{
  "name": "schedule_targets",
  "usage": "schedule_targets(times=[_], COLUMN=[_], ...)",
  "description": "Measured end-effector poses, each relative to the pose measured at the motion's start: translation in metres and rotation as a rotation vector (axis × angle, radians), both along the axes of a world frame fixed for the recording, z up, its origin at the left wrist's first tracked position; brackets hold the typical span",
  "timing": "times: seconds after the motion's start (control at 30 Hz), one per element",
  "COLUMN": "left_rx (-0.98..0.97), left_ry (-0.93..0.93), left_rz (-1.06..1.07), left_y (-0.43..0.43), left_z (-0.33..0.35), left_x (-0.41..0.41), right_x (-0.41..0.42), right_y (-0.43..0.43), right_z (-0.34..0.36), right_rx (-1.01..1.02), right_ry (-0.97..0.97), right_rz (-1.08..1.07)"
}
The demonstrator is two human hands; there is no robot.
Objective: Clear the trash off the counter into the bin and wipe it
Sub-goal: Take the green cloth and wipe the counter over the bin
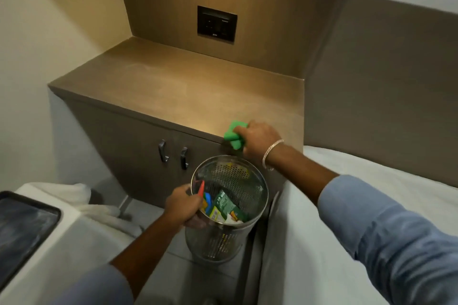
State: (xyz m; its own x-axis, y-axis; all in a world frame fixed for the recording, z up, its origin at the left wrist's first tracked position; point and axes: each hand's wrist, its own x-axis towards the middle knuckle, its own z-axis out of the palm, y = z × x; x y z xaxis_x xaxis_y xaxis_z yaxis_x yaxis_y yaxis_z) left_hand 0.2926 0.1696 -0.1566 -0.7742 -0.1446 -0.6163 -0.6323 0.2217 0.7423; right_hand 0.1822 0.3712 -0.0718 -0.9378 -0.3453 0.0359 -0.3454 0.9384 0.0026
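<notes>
A perforated steel bin (pixel 247 181) hangs just below the front edge of the brown counter (pixel 173 86), tilted a little toward it. My left hand (pixel 184 205) grips its near rim, with a red wrapper pinched against the rim. Inside lie several wrappers (pixel 223 207), green, yellow and blue. My right hand (pixel 257 141) is closed on a green cloth (pixel 234 135), pressed at the counter's front right edge, right above the bin. The countertop surface shows no loose items.
Two cabinet doors with metal handles (pixel 173 152) sit under the counter. A black switch panel (pixel 216 23) is on the back wall. A bed with white sheet (pixel 371 193) fills the right side. White towels (pixel 74 195) and a dark tray (pixel 22 230) lie at the left.
</notes>
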Motion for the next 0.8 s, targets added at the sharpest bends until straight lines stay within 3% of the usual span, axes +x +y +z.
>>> schedule_targets(times=[0.1, 0.27, 0.4, 0.5, 0.67, 0.8], left_rx=[0.004, -0.069, -0.2, -0.201, -0.066, 0.108], left_ry=[0.01, 0.07, 0.084, 0.028, -0.103, -0.174], left_rz=[-0.031, -0.123, -0.192, -0.176, -0.024, 0.112], left_y=[-0.004, -0.007, -0.002, 0.005, 0.019, 0.025], left_z=[0.002, -0.056, -0.161, -0.263, -0.414, -0.495], left_x=[-0.001, 0.019, 0.027, 0.034, 0.058, 0.078], right_x=[0.075, 0.126, 0.126, 0.13, 0.154, 0.171], right_y=[-0.011, -0.016, -0.021, -0.015, -0.003, 0.003], right_z=[-0.045, -0.114, -0.193, -0.295, -0.432, -0.483], right_rx=[0.022, -0.133, -0.261, -0.246, -0.524, -0.714], right_ry=[-0.01, -0.207, -0.338, -0.486, -0.432, -0.423], right_rz=[0.103, -0.232, -0.308, -0.36, -0.586, -0.665])
